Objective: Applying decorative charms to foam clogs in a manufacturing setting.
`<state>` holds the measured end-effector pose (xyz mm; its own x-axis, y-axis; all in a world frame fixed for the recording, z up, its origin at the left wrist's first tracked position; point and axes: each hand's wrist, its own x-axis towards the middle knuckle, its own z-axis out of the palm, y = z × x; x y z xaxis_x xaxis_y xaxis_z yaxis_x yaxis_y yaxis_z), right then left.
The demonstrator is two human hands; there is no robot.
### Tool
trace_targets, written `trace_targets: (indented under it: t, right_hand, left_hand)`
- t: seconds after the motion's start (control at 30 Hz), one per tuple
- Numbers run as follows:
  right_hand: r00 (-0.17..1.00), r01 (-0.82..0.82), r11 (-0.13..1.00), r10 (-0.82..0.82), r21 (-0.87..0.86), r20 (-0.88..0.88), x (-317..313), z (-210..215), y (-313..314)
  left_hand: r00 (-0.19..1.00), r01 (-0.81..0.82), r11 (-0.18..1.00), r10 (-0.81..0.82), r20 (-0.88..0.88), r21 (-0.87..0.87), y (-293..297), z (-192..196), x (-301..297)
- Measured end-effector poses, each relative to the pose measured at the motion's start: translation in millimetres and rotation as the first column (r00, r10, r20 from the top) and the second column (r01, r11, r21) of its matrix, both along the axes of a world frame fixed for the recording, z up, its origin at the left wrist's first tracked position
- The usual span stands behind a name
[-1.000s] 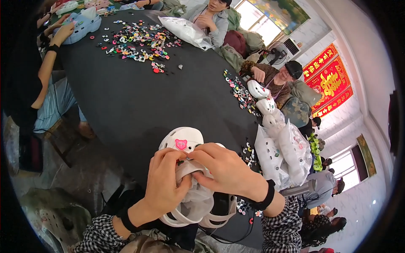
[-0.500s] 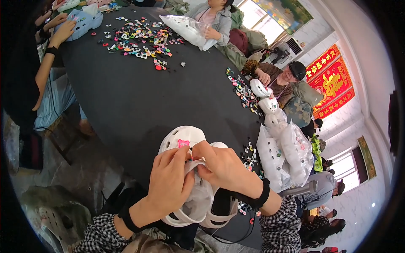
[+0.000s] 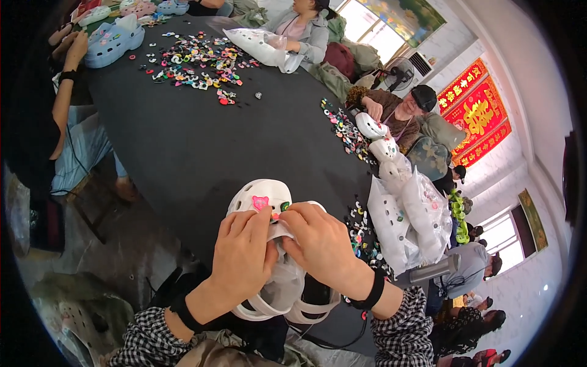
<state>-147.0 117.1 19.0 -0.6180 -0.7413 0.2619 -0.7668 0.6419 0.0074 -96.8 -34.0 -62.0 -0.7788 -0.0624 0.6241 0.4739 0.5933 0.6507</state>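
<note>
The person's left hand [image 3: 241, 248] and right hand [image 3: 324, 244] are both narrow, pinching the opening edge of one white clog [image 3: 272, 193], which is at the near edge of the black table [image 3: 232, 140]. A pink charm [image 3: 260, 202] sits on its toe.

Black tabletop [image 3: 214, 140], grey floor [image 3: 134, 251]; pale marbled wall [image 3: 562, 287], red banners [image 3: 477, 116], bright windows [image 3: 502, 240]
</note>
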Motion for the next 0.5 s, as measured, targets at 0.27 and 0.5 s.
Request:
trace_targets:
  t: [0.27, 0.5]
  right_hand:
    - [0.989, 0.039, 0.999, -0.037, -0.018, 0.146, -6.8, -1.3, 6.9]
    - [0.977, -0.101, 0.993, 0.11, -0.06, 0.181, -15.4, -2.6, 8.6]
  left_hand:
    - [0.999, 0.032, 0.999, -0.032, 0.031, 0.017, 0.3, -0.4, -0.8]
    - [1.0, 0.019, 0.998, -0.02, 0.019, 0.061, 0.0, -2.9, 0.1]
